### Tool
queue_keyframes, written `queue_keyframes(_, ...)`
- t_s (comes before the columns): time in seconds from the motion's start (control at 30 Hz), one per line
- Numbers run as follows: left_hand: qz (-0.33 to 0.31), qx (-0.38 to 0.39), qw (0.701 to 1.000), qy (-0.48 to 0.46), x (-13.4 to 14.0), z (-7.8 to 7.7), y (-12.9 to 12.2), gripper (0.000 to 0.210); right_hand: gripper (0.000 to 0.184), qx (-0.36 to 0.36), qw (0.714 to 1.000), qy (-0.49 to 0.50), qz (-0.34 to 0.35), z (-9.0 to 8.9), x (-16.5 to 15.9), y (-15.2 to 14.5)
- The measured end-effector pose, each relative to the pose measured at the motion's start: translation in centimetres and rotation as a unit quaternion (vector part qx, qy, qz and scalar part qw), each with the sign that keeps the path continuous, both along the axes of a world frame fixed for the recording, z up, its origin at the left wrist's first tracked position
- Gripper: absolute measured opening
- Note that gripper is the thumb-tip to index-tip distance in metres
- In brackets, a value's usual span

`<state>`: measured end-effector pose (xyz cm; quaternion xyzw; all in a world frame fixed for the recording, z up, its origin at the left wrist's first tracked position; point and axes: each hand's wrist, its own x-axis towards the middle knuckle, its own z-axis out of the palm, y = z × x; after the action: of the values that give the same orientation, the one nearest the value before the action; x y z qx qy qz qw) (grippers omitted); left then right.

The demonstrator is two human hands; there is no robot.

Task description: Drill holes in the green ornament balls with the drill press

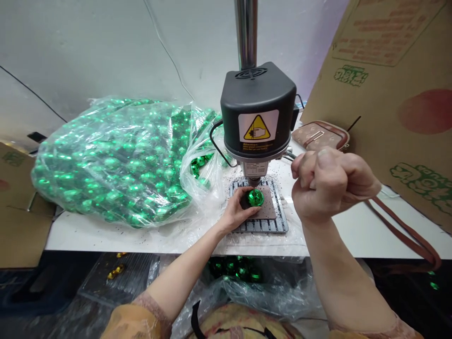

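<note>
Under a black bench drill press (259, 101), my left hand (235, 212) pinches a shiny green faceted ball (256, 198) between thumb and fingers. The ball rests on a small brownish board (269, 207), which lies on the slotted metal base (281, 219). The drill's chuck (254, 181) is right above the ball; whether its bit touches the ball is hidden. To the right of the drill head, my right hand (326, 181) is raised in a fist around the end of the press's lever (290, 154), of which only a short metal part shows.
A large clear bag (116, 165) of green balls fills the table's left side. Below the front edge, an open plastic bag holds more green balls (235, 268). A brown pouch (319, 134) with a strap and a cardboard box (395, 94) stand right. Dark shavings are scattered around the base.
</note>
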<state>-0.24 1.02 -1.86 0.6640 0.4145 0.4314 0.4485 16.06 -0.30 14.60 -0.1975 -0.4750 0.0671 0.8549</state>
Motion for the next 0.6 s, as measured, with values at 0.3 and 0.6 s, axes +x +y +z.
queue_keyframes(0.3,-0.010,-0.002,1.000,-0.005,-0.1,-0.6,0.2,0.063,0.050,0.035,0.999,-0.006,-0.009,-0.9,0.0,0.1)
queue_keyframes(0.6,-0.003,0.003,1.000,-0.023,0.2,-0.1,-0.1,0.061,0.048,0.049,0.998,-0.021,0.014,-1.5,0.1,-0.1)
